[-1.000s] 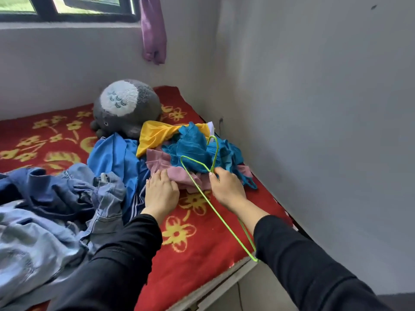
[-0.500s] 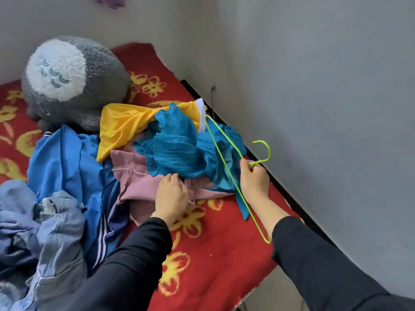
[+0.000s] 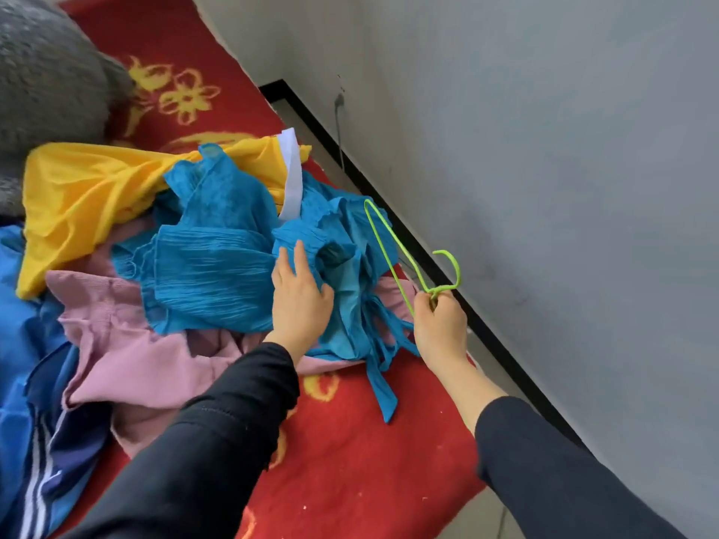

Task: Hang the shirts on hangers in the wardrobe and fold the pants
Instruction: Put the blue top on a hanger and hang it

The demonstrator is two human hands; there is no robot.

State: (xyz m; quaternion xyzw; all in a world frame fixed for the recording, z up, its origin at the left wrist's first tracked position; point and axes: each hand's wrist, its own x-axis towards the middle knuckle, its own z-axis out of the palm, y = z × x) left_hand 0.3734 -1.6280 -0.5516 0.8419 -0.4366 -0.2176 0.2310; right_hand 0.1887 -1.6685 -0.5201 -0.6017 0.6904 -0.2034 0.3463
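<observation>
My left hand [image 3: 299, 305] rests with straight fingers on the teal pleated shirt [image 3: 210, 258]. Just beside it, my right hand [image 3: 439, 324] pinches the green wire hanger [image 3: 435, 291] by its neck.

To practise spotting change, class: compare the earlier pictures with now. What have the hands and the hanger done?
The left hand left the pink garment and moved up onto the teal shirt. The green hanger swung round from pointing toward the person to pointing away. The right hand still pinches it below the hook.
</observation>
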